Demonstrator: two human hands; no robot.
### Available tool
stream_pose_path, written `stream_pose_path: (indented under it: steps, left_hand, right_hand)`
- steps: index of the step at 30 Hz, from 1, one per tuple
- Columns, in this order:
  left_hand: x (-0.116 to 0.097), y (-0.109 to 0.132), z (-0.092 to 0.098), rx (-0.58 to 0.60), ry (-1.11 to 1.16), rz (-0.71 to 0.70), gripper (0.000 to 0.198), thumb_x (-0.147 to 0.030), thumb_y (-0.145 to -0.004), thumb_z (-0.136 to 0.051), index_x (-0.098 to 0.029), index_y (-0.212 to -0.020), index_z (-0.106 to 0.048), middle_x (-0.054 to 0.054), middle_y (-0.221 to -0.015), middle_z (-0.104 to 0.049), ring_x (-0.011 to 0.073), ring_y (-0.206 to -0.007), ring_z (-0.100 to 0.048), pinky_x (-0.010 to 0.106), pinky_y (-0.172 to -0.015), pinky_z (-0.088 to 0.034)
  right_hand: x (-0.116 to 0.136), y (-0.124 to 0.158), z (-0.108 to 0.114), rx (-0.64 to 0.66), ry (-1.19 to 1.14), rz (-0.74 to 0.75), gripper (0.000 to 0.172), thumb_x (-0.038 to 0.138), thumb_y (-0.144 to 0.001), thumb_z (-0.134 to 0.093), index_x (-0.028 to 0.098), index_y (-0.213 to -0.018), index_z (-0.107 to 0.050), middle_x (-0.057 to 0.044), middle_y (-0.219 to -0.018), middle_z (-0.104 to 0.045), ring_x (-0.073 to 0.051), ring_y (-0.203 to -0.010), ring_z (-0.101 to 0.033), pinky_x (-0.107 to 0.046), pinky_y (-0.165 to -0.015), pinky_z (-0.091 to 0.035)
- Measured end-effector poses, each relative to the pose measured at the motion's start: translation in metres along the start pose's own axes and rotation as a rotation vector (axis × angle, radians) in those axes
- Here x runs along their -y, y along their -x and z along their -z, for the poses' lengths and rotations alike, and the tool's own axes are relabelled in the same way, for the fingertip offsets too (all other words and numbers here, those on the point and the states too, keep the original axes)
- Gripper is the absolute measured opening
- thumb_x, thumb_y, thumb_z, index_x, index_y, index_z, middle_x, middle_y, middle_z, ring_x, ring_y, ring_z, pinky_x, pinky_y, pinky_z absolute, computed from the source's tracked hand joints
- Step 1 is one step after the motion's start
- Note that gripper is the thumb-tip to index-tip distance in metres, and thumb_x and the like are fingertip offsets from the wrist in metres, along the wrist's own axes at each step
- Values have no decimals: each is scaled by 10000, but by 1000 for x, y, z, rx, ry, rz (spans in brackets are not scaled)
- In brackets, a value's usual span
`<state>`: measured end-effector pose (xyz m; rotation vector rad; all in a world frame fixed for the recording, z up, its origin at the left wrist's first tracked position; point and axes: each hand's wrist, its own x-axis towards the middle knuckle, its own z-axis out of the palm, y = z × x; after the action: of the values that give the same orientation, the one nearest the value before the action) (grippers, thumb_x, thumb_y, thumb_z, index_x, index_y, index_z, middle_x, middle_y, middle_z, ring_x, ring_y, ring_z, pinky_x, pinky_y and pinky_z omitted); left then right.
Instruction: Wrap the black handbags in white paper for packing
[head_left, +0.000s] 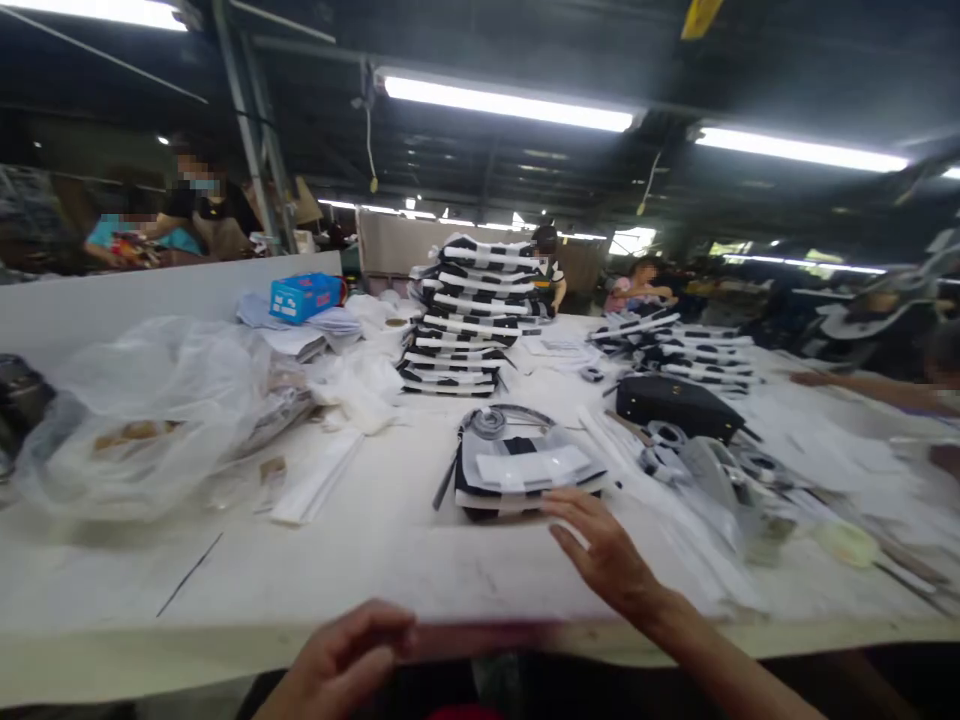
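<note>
A black-and-white bag (pixel 525 470) lies on the white table before me, with white sheet material across its front and a coiled grey strap on top. My right hand (pixel 600 550) is at its lower right edge, fingers stretched out and thumb apart. The fingertips look to be touching the bag, but nothing is gripped. Near the table's front edge, my left hand (pixel 349 650) is slightly blurred, its fingers loosely bent and apart from the thumb. It appears to hold nothing.
Behind the bag rises a tall stack of similar bags (pixel 469 320). Crumpled clear plastic (pixel 157 400) and a blue box (pixel 306 298) are at left. To the right are a black bag (pixel 675 405), a tape dispenser (pixel 716 475) and another stack (pixel 697 350). A co-worker's arm (pixel 862 388) reaches in from the right.
</note>
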<state>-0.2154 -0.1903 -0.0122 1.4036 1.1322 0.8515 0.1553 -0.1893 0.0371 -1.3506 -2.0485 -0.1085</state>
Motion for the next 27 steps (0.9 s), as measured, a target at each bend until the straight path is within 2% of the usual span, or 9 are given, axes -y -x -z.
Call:
stream_pose_path:
  steps: [2,5,7,9,13,17,21,24,27]
  left_hand:
    - [-34,-33,-18,54,-203,-197,432,-562,-788,-643,-251,-1077,-723,80,-1119,-725,293,-1041,-663,407,-953,-530]
    - [-73,-79,-54,-38,-649,-626,473,-426,-900,-548,-245,-1335,-580,95,-1435,-542,287,-1337,-484,463,-1125,-387]
    - [-82,-105,-81,-67,-948,-826,569,-364,-927,-537,-210,-1464,-426,119,-1538,-412,295,-1447,-327,511,-1175,-290]
    - [-79,-127,-106,-85,-1176,-920,651,-354,-924,-558,-182,-1510,-333,135,-1570,-351,307,-1474,-264,532,-1188,-245]
    - [-52,-163,-131,-107,-1380,-920,766,-436,-878,-616,-168,-1522,-300,162,-1562,-350,329,-1452,-310,537,-1183,-242]
    - [-14,-184,-127,-164,-1399,-880,849,-459,-833,-650,-147,-1528,-274,198,-1508,-426,354,-1390,-414,545,-1129,-336]
    - [21,-186,-125,-249,-1355,-824,915,-396,-821,-655,-182,-1559,-157,171,-1504,-446,326,-1356,-469,482,-1104,-389]
    - [32,-180,-133,-299,-1354,-796,955,-382,-801,-657,-185,-1563,-117,165,-1529,-409,330,-1386,-428,507,-1127,-352]
    - [34,-175,-139,-317,-1367,-775,935,-363,-796,-638,-170,-1560,-135,161,-1539,-390,333,-1403,-401,547,-1117,-354]
  right_hand:
    - [-26,20,16,-89,41,-123,295,230,-915,-536,253,-1183,-656,-81,-1237,-668,-251,-1208,-588,-469,-1047,-473]
    - [-57,36,26,-193,28,-326,359,341,-920,-531,231,-1250,-620,-100,-1304,-629,-273,-1255,-551,-495,-1100,-423]
    - [-71,36,25,-276,8,-480,439,427,-926,-507,181,-1281,-593,-140,-1333,-602,-285,-1269,-536,-495,-1106,-413]
    - [-81,27,23,-331,18,-564,530,491,-932,-478,118,-1296,-576,-190,-1356,-576,-304,-1289,-517,-500,-1114,-397]
    - [-87,-13,18,-215,125,-390,566,473,-970,-428,108,-1396,-504,-188,-1475,-478,-302,-1409,-387,-529,-1168,-294]
    - [-93,-40,8,15,219,-219,591,473,-965,-481,148,-1458,-449,-147,-1541,-394,-307,-1468,-278,-572,-1190,-203]
    - [-119,-16,-18,165,205,-227,603,514,-935,-533,195,-1444,-486,-131,-1510,-442,-327,-1442,-331,-585,-1191,-185]
    - [-140,13,-40,159,181,-215,644,536,-926,-545,228,-1481,-434,-103,-1539,-400,-323,-1446,-325,-566,-1205,-170]
    - [-145,26,-51,125,164,-231,655,540,-930,-537,233,-1495,-411,-98,-1547,-386,-333,-1445,-323,-585,-1202,-169]
